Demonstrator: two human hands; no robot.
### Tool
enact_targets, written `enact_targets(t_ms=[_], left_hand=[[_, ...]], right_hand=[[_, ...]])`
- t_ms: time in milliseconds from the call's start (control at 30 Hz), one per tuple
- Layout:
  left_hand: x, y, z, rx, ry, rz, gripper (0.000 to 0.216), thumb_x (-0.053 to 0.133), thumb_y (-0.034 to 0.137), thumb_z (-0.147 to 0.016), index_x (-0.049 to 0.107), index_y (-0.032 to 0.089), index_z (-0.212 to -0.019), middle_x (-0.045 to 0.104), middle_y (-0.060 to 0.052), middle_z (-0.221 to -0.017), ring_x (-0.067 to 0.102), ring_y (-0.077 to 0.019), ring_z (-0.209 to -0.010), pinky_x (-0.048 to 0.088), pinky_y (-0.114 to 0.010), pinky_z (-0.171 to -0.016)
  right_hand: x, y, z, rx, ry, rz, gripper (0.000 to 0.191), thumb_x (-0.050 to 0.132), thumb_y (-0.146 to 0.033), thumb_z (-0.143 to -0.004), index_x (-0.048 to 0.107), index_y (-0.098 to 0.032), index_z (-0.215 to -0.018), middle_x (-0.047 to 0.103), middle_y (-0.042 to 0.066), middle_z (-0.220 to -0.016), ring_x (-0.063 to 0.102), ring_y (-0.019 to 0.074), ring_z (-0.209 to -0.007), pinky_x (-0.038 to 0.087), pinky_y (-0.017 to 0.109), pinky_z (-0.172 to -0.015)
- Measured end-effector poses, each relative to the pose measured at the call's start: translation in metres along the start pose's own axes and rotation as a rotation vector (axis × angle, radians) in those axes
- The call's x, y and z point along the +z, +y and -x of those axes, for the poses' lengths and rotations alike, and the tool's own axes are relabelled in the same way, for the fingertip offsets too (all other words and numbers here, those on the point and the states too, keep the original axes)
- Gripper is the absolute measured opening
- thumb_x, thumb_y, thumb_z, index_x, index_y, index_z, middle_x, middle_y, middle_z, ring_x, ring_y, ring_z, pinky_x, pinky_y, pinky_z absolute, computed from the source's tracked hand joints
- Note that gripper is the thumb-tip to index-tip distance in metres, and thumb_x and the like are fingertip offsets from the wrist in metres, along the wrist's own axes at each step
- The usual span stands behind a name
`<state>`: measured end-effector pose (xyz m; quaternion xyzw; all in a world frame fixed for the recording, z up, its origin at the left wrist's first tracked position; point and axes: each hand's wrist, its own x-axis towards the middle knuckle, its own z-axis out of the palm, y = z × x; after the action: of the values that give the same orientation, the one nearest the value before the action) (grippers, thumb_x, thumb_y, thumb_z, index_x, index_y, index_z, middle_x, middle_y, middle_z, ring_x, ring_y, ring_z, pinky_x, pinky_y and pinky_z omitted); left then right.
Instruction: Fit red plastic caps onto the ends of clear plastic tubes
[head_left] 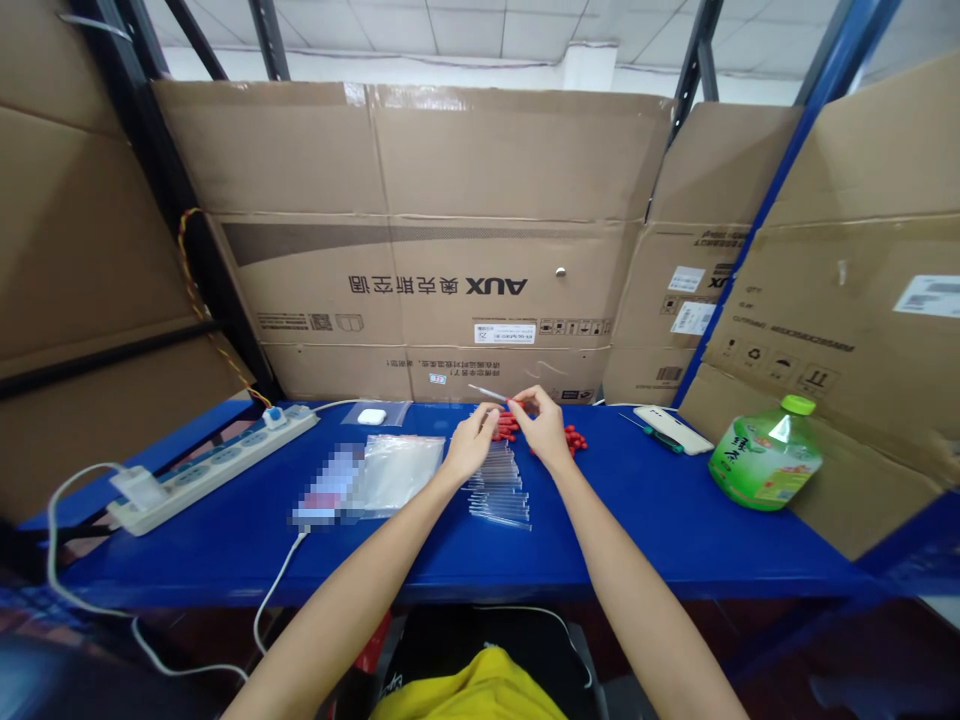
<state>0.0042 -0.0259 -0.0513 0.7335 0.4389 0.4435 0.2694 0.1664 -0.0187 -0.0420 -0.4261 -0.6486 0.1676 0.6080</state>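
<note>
My left hand [472, 440] is closed in a pinch on a thin clear tube [487, 393] that slants up and to the left. My right hand [541, 425] is pinched too, its fingertips at a small red cap [512, 403] by the tube's end. Both hands hover over a row of several clear tubes [501, 485] lying side by side on the blue table [637, 520]. A pile of small red caps [576, 438] lies just behind and to the right of my right hand.
Clear plastic bags [397, 470] and a white earbud case [371, 416] lie left of the tubes. A white power strip [217, 462] with cables sits at far left. A phone [673, 428] and a green bottle [765, 460] lie right. Cardboard boxes [450, 240] wall the back.
</note>
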Motion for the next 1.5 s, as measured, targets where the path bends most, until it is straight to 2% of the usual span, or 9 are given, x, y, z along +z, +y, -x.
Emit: enact_targets(t_ms=[233,500,733,900,1067,1167,1267,1333,1500], left_hand=[[-0.004,-0.004,-0.001,0.015,0.064,0.009,0.031,0.037,0.047,-0.103,0.058,0.024,-0.103,0.072,0.000,-0.088,0.067,-0.0161,-0.079,0.047,-0.025,-0.074],[-0.006,-0.008,-0.004,0.071,0.008,-0.179,0.026,0.041,0.039,-0.100,0.058,0.021,-0.092,0.070,-0.004,-0.084,0.065,-0.0198,-0.079,0.046,-0.030,-0.077],[-0.012,-0.009,-0.010,0.091,-0.248,0.153,0.040,0.038,0.047,-0.100,0.058,0.017,-0.084,0.062,-0.002,-0.072,0.055,-0.0151,-0.068,0.048,-0.027,-0.069],[-0.024,0.007,-0.008,0.264,-0.259,-0.098,0.048,0.036,0.049,-0.101,0.050,0.017,-0.067,0.054,0.001,-0.066,0.045,-0.0125,-0.065,0.039,-0.025,-0.068],[-0.026,0.019,-0.006,0.266,-0.257,-0.123,0.052,0.040,0.054,-0.100,0.046,0.017,-0.063,0.045,0.003,-0.062,0.039,-0.0106,-0.063,0.034,-0.024,-0.064],[-0.048,0.017,-0.009,0.204,-0.174,-0.003,0.053,0.043,0.058,-0.097,0.044,0.018,-0.063,0.039,0.003,-0.060,0.035,-0.0106,-0.060,0.030,-0.024,-0.058],[-0.077,0.013,-0.015,0.124,0.144,0.180,0.051,0.041,0.060,-0.098,0.047,0.019,-0.068,0.036,0.003,-0.061,0.031,-0.0112,-0.056,0.028,-0.024,-0.054],[-0.083,0.014,-0.017,0.164,0.195,0.134,0.050,0.042,0.058,-0.098,0.045,0.019,-0.067,0.037,0.003,-0.060,0.032,-0.0111,-0.056,0.028,-0.025,-0.055],[-0.046,0.019,-0.013,0.229,-0.057,-0.120,0.051,0.037,0.052,-0.101,0.042,0.018,-0.064,0.043,0.003,-0.060,0.038,-0.0109,-0.061,0.028,-0.025,-0.061]], right_hand=[[0.009,-0.003,0.013,-0.109,-0.279,0.262,0.014,0.058,-0.035,-0.092,0.063,-0.023,-0.088,0.069,0.002,-0.086,0.064,0.0170,-0.078,0.049,0.027,-0.077],[-0.002,-0.031,0.014,-0.395,-0.223,0.694,0.040,0.045,-0.032,-0.102,0.057,-0.028,-0.140,0.059,0.010,-0.139,0.047,0.0287,-0.127,0.034,0.043,-0.108],[0.006,-0.015,0.014,-0.308,-0.260,0.847,0.046,0.032,-0.038,-0.107,0.069,-0.019,-0.087,0.071,0.010,-0.081,0.059,0.0221,-0.080,0.034,0.038,-0.089],[0.005,0.000,0.013,-0.250,-0.168,0.837,0.050,0.037,-0.037,-0.103,0.070,-0.018,-0.070,0.071,0.013,-0.076,0.061,0.0198,-0.071,0.037,0.032,-0.073],[0.004,0.008,0.007,-0.227,-0.096,0.854,0.055,0.036,-0.036,-0.103,0.069,-0.017,-0.063,0.071,0.014,-0.070,0.062,0.0195,-0.066,0.038,0.030,-0.066],[-0.017,0.017,-0.001,-0.112,0.048,0.889,0.059,0.032,-0.036,-0.104,0.068,-0.016,-0.061,0.067,0.016,-0.065,0.062,0.0209,-0.063,0.038,0.031,-0.063],[-0.045,0.024,-0.007,0.036,0.242,0.915,0.065,0.023,-0.034,-0.105,0.063,-0.017,-0.057,0.056,0.013,-0.054,0.058,0.0210,-0.061,0.040,0.032,-0.064],[-0.052,0.023,-0.006,-0.013,0.284,0.918,0.062,0.023,-0.032,-0.106,0.063,-0.018,-0.060,0.060,0.013,-0.062,0.058,0.0214,-0.066,0.041,0.033,-0.069],[-0.018,0.000,0.007,-0.418,0.143,0.848,0.034,0.039,-0.031,-0.104,0.069,-0.016,-0.108,0.069,0.013,-0.100,0.056,0.0244,-0.094,0.041,0.036,-0.084]])
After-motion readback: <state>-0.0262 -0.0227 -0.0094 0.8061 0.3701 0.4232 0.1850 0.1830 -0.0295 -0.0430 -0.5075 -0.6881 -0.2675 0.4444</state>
